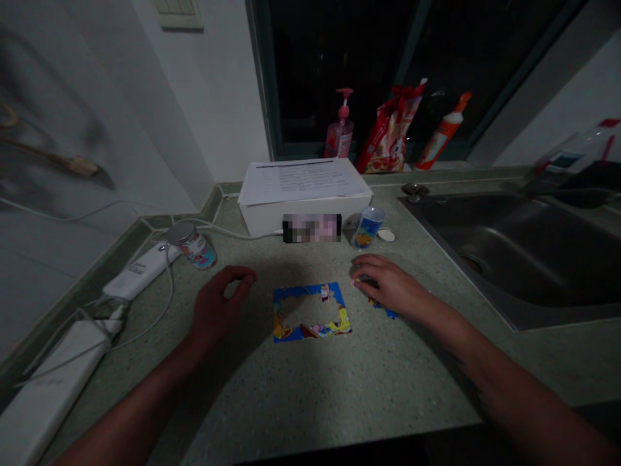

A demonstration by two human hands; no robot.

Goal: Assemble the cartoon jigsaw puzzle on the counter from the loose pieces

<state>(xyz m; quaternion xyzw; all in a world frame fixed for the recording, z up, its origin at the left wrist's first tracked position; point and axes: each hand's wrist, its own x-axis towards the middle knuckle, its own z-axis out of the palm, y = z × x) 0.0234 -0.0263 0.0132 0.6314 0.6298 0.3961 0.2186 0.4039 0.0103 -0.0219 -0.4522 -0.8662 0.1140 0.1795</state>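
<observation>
Beside the puzzle frame (pixel 284 334), right fingers (pixel 367 261) pinch a piece (pixel 356 283) while left fingers (pixel 237 272) curl closed.

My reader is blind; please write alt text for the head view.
A jigsaw border, open in the middle, lies on a counter between a person's left hand and right hand, the right over loose pieces. Behind it are a blue can and a white box.

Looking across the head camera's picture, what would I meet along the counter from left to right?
Long white plastic block, the person's bare left hand, flat rectangular blue-and-yellow jigsaw border, the person's bare right hand, dark grey metal sink.
</observation>
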